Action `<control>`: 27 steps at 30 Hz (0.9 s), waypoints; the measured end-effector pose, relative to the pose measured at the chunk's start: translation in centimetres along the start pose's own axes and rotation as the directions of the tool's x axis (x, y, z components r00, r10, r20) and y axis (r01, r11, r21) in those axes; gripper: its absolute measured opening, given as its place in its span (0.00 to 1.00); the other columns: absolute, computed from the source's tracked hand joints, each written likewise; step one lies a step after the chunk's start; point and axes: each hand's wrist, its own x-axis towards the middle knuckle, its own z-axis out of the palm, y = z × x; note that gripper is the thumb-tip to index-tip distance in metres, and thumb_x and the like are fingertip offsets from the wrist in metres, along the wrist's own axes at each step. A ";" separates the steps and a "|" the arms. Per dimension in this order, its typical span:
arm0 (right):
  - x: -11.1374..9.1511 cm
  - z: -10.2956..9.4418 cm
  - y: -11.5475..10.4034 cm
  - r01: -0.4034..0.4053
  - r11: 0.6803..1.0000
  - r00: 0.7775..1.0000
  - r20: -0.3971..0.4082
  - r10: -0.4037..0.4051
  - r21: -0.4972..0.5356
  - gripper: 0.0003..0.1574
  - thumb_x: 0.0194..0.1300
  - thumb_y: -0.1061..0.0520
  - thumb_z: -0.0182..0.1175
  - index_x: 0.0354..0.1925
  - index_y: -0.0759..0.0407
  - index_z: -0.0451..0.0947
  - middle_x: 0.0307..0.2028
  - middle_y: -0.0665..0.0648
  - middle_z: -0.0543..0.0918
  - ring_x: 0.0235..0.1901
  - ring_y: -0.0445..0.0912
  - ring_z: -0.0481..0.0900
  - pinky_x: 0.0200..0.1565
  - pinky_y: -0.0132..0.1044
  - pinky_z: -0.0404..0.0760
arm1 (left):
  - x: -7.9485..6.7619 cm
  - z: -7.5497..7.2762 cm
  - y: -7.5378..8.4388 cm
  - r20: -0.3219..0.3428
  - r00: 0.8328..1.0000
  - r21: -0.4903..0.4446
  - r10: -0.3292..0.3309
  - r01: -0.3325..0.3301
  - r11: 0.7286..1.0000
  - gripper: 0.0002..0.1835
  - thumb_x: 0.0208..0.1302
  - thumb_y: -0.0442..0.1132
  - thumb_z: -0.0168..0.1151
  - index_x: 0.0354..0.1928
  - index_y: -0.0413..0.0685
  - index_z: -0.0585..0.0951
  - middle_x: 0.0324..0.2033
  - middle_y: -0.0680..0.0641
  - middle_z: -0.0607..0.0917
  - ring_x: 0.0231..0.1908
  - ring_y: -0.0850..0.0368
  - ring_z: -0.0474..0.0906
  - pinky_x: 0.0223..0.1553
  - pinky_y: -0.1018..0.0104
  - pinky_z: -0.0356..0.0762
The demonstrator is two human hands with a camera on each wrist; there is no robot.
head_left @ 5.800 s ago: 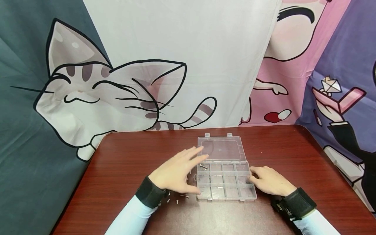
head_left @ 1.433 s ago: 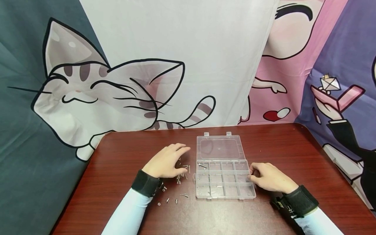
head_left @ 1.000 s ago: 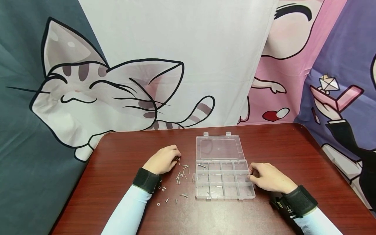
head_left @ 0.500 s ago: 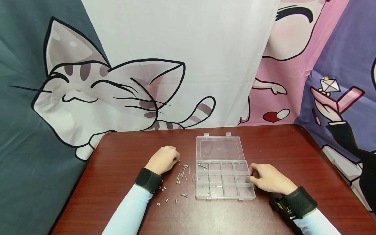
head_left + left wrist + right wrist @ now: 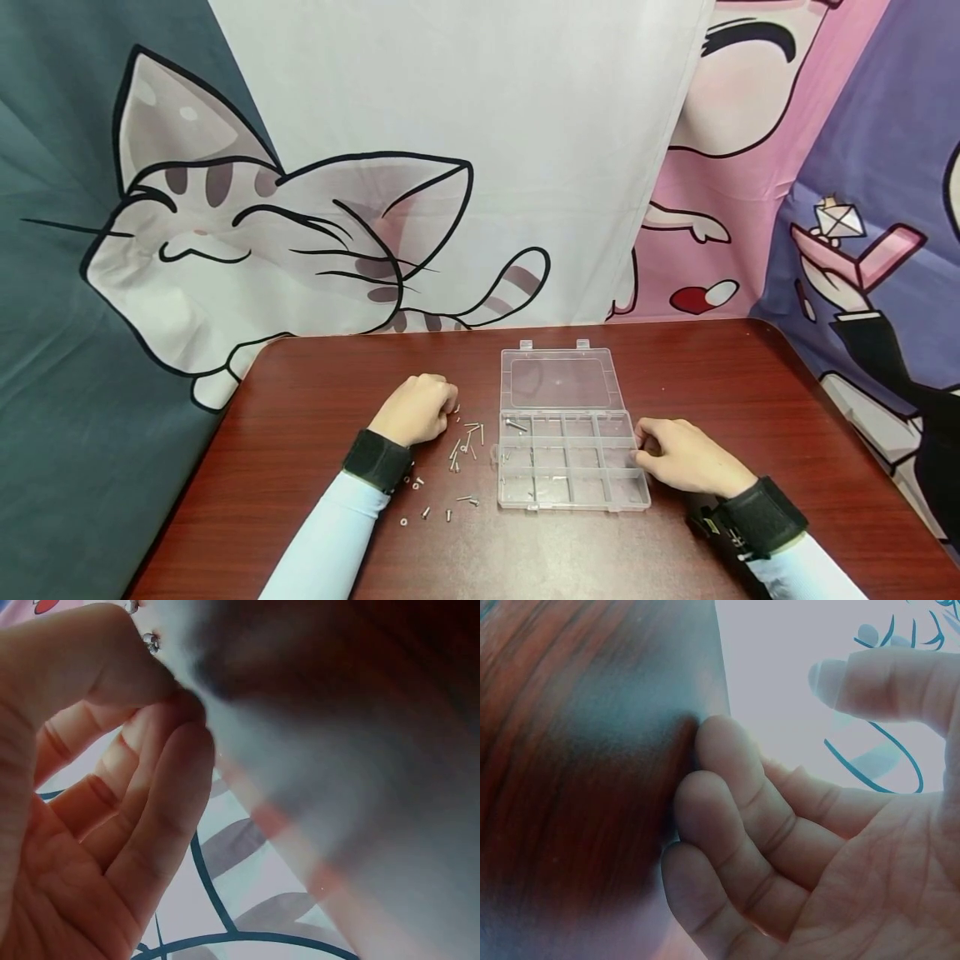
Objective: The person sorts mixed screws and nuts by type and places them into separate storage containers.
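Observation:
My left hand is down on the table left of the box, at the far end of a scatter of small screws and nuts. In the left wrist view its thumb and curled fingers come together at the tips; anything between them is hidden. A small shiny metal nut lies just past the thumb. A clear plastic compartment box stands with its lid laid back. One bolt lies in its far-left compartment. My right hand rests at the box's right edge, fingers loosely bent, thumb apart.
More loose pieces lie nearer me: a nut, short screws and a screw pair left of the box. The reddish-brown table ends at a printed cloth behind it.
From above the box's left side, my left hand has moved left to the table, its spread fingers curling together by the screws. In the last half second it barely moves. My right hand stays put.

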 end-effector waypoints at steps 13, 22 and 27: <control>0.1 0.2 0.3 0.006 1.000 1.000 0.000 -0.006 -0.011 0.08 0.58 0.53 0.63 0.30 0.46 0.71 0.18 0.42 0.68 0.19 0.35 0.63 0.24 0.32 0.63 | 0.6 -2.8 4.2 -0.088 0.985 -0.127 0.147 -0.157 0.979 0.12 0.39 0.31 0.53 0.23 0.60 0.69 0.24 0.61 0.66 0.22 0.65 0.66 0.23 0.72 0.65; 0.1 0.2 0.2 -0.007 1.000 1.000 0.004 0.007 -0.023 0.07 0.58 0.53 0.62 0.29 0.46 0.71 0.18 0.42 0.69 0.19 0.35 0.64 0.25 0.32 0.64 | 0.2 -5.2 8.7 -0.096 0.937 -0.202 0.336 -0.348 0.915 0.10 0.45 0.32 0.56 0.24 0.58 0.70 0.24 0.60 0.68 0.23 0.67 0.64 0.25 0.75 0.62; 0.1 0.2 0.1 -0.019 0.999 1.000 0.006 0.020 -0.028 0.07 0.58 0.53 0.61 0.29 0.46 0.70 0.18 0.42 0.69 0.19 0.35 0.65 0.25 0.32 0.65 | -0.2 -5.7 10.7 -0.089 0.910 -0.218 0.405 -0.415 0.883 0.10 0.46 0.33 0.58 0.25 0.58 0.71 0.25 0.61 0.69 0.25 0.70 0.63 0.27 0.77 0.62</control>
